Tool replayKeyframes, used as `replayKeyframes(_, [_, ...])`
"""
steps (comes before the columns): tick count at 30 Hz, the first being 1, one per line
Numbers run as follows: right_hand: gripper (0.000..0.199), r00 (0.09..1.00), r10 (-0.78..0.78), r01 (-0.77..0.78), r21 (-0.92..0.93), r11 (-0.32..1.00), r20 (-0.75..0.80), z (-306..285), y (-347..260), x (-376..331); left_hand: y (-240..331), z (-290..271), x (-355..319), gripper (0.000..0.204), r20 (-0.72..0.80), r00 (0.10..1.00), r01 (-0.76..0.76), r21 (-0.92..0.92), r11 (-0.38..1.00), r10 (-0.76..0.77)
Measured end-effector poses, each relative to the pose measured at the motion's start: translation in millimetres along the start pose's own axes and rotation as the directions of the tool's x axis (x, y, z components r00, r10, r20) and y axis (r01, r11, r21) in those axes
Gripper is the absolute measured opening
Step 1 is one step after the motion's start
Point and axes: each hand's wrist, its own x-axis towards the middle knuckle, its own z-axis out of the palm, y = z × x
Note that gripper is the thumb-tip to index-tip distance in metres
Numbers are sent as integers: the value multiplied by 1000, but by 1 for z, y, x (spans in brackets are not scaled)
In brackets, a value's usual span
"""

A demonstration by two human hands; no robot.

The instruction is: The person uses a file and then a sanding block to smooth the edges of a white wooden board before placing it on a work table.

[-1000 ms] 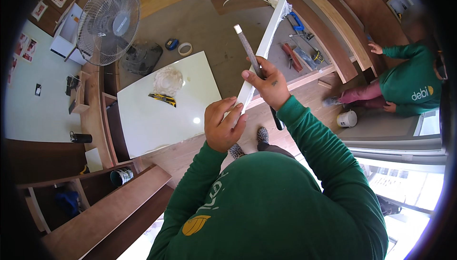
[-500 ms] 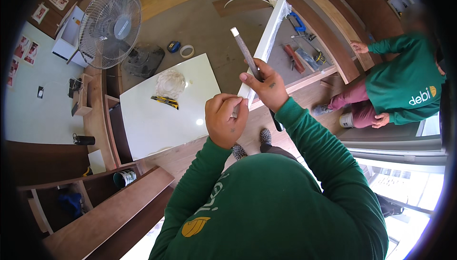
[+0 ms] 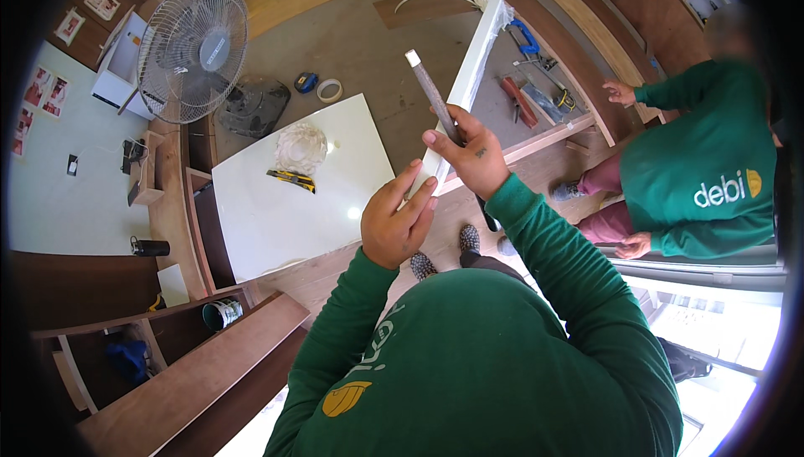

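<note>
A long white strip (image 3: 476,59) slants up and away from my hands, with clear film hanging along its right edge. My right hand (image 3: 476,151) is closed around its near part. The same hand holds a grey-brown stick (image 3: 434,97) with a white tip, which crosses the strip. My left hand (image 3: 397,221) is at the strip's near end, fingers extended along both sides of it. Beneath them lies a white panel (image 3: 251,206) bearing a crumpled pale cloth (image 3: 301,149) and a yellow-and-black utility knife (image 3: 293,180).
A standing fan (image 3: 194,51) is at the left. Tape measure (image 3: 306,82) and tape roll (image 3: 330,90) lie beyond the panel. Blue clamp (image 3: 525,38) and red-handled tool (image 3: 519,103) lie by the wooden frame. Another person (image 3: 695,156) is on the right; a wooden board (image 3: 197,373) sits lower left.
My left fingers have straightened from a pinch and spread along the strip's near end. My right hand has barely moved. The other person has shifted, with both hands moving leftward.
</note>
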Motion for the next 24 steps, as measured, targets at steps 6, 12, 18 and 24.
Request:
replayKeyframes(6, [57, 998, 58, -59, 13, 998, 25, -4, -6, -2, -5, -13, -17, 42, -7, 996, -93, 46, 995, 93])
replayKeyframes(12, [58, 999, 26, -29, 84, 996, 38, -2, 3, -1, -7, -10, -52, 34, -25, 974, 221, -80, 972, -223])
replayKeyframes(18, [57, 997, 43, -51, 122, 991, 62, -2, -1, -1, -31, 20, -64, 38, 20, 887, 450, -261, 854, -461])
replayKeyframes(24, [54, 996, 51, -60, 142, 988, 70, 0, 2, 1, -65, 44, -97, 45, 76, 927, 368, 12, 930, -368])
